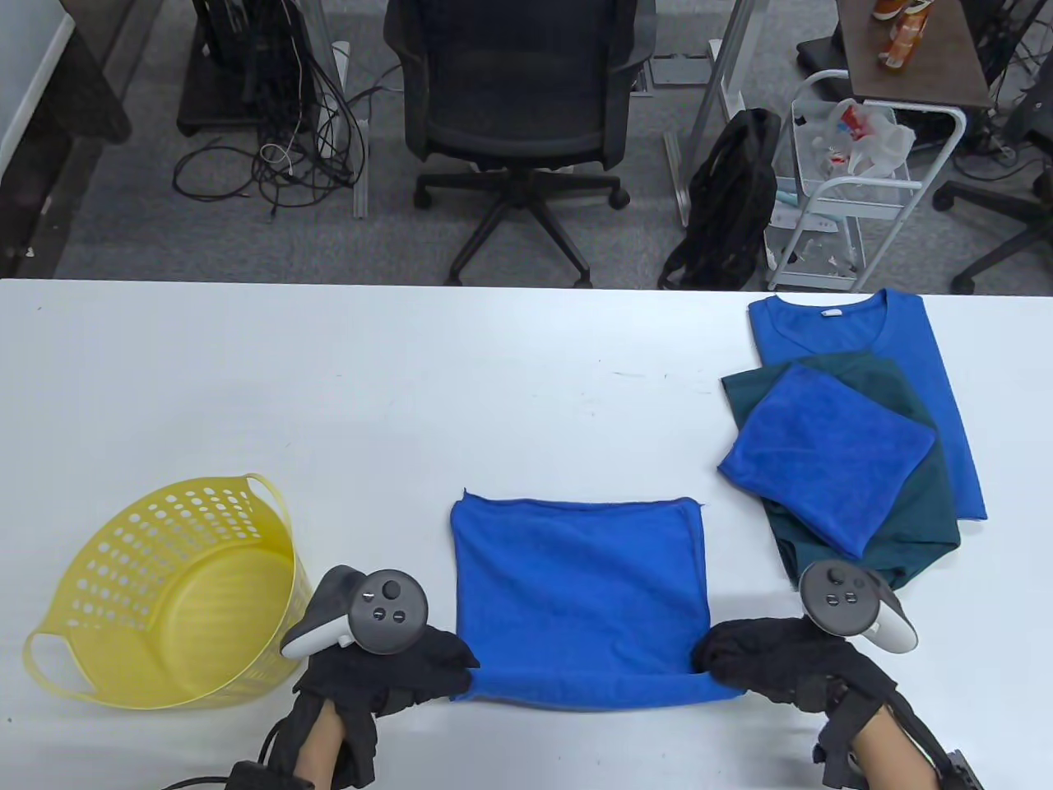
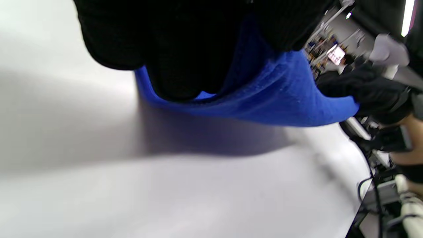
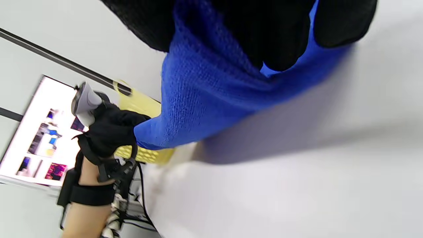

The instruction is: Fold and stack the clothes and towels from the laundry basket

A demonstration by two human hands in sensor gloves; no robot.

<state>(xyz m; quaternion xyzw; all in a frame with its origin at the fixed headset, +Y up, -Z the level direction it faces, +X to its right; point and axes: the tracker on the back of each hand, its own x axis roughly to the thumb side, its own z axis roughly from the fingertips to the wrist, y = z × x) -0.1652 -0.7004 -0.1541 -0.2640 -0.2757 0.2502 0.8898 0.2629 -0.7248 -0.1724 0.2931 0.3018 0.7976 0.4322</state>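
— At six o'clock on the table (image 1: 329, 387), what is being handled?

— A blue towel (image 1: 580, 576) is laid flat there, already doubled, it seems, since two layers show along its far edge. Its near edge is lifted off the surface at both corners.

— How is it held?

— The near left corner is pinched by the left hand (image 1: 395, 666), fingers curled over the cloth; the near right corner is pinched the same way by the right hand (image 1: 773, 658). In both wrist views the cloth is seen wrapped under curled fingers and stretched taut between the hands.

— Which step is judged to be in hand?

— Another fold of the towel: the near edge is raised, presumably to be carried toward twelve o'clock and laid on the far edge.

— What is called for next?

— Both corners should be moved together so the edges are matched, then released and the fold pressed flat. After that the stack (image 1: 855, 444) at three o'clock is the likely destination.

— And the basket (image 1: 173, 592)?

— It is tipped over at eight o'clock, and nothing is seen inside.
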